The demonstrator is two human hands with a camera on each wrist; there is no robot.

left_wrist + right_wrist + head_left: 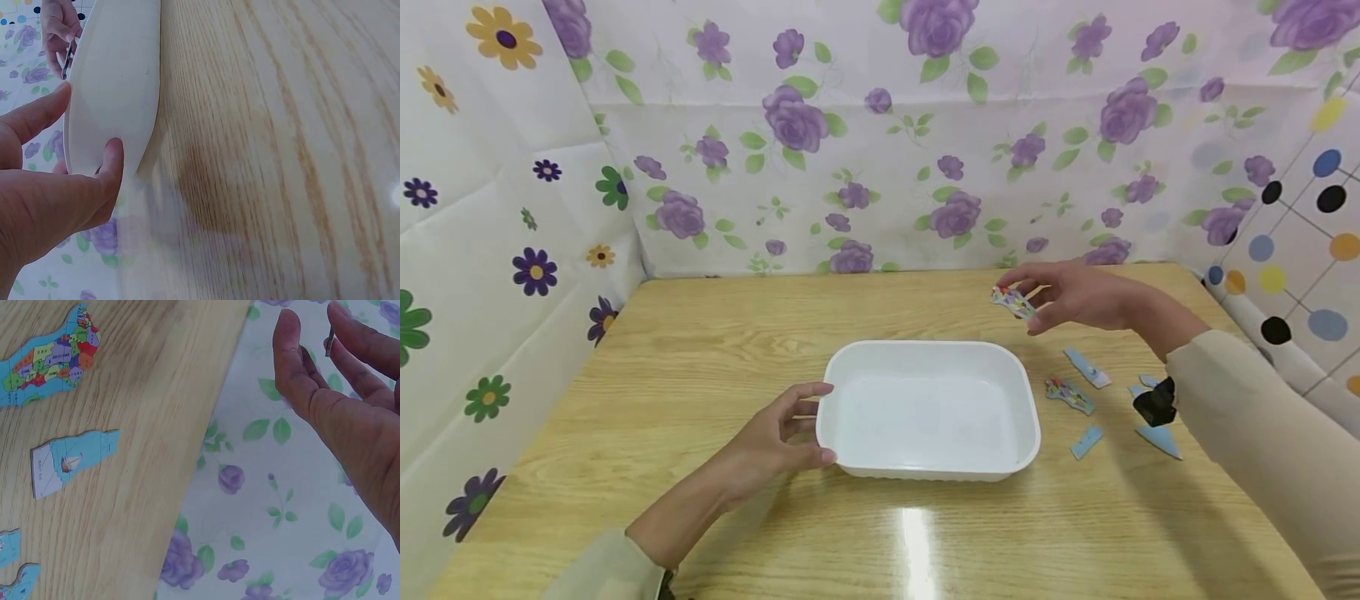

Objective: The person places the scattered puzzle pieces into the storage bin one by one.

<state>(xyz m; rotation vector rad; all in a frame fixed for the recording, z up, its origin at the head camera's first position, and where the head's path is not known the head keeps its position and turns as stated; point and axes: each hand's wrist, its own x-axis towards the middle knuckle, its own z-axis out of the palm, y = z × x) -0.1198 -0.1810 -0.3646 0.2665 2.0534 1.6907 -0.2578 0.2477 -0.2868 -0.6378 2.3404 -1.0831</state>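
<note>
A white plastic tray (pixel 925 408) with a raised rim stands on the wooden table, with nothing lying in it. My left hand (pixel 778 437) grips its left end, thumb at the near corner and fingers by the rim. Beyond the tray's far right corner, my right hand (pixel 1071 296) holds a colourful map puzzle piece (pixel 1015 302) above the table, pinched between thumb and fingers; the right wrist view shows that piece edge-on. Below this hand lie another colourful map piece (pixel 1070 395) and a pale blue piece with a sailboat (pixel 72 459).
More blue puzzle pieces lie right of the tray, among them a narrow one (pixel 1086 442) and a triangular one (pixel 1161 440). A black device (pixel 1156 402) at the right wrist partly hides small pieces. Flowered cloth (pixel 880 167) hangs behind the table (pixel 700 358).
</note>
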